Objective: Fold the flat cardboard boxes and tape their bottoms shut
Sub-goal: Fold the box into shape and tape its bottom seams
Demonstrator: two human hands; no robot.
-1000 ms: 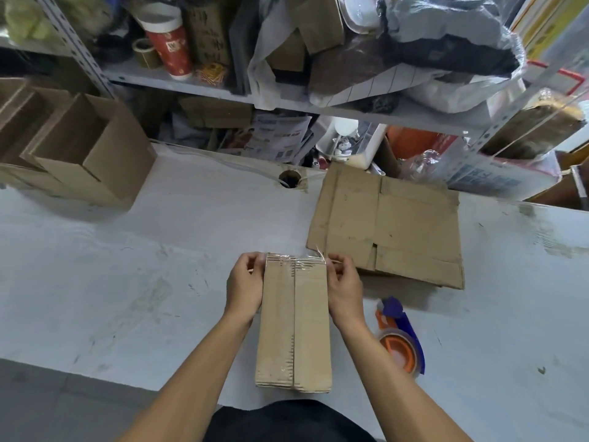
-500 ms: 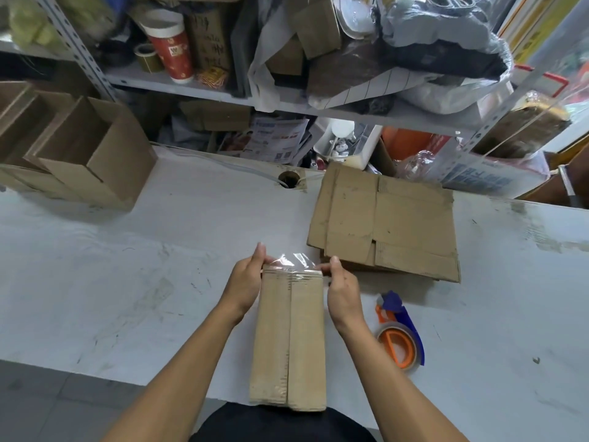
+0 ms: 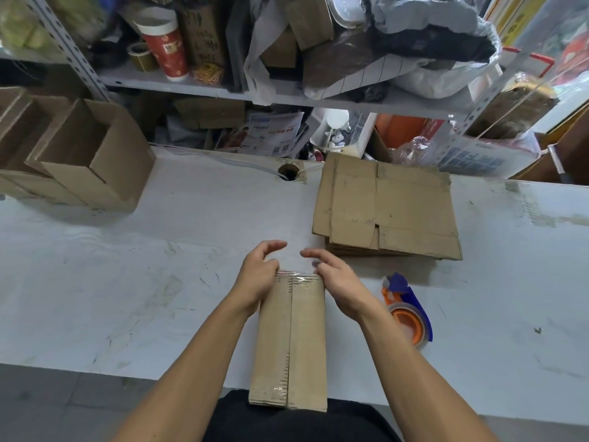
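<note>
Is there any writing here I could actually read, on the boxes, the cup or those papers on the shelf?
Nothing can be read for certain.
Red paper cup: a gold emblem, too small to read.
Brown carton behind it: dark handwritten marks, illegible.
Printed leaflets under the shelf: blue headings and code squares, blurred.
Plastic bag on the right: large blue characters, blurred.
Taped box and stack of flat boxes: no print visible.
</note>
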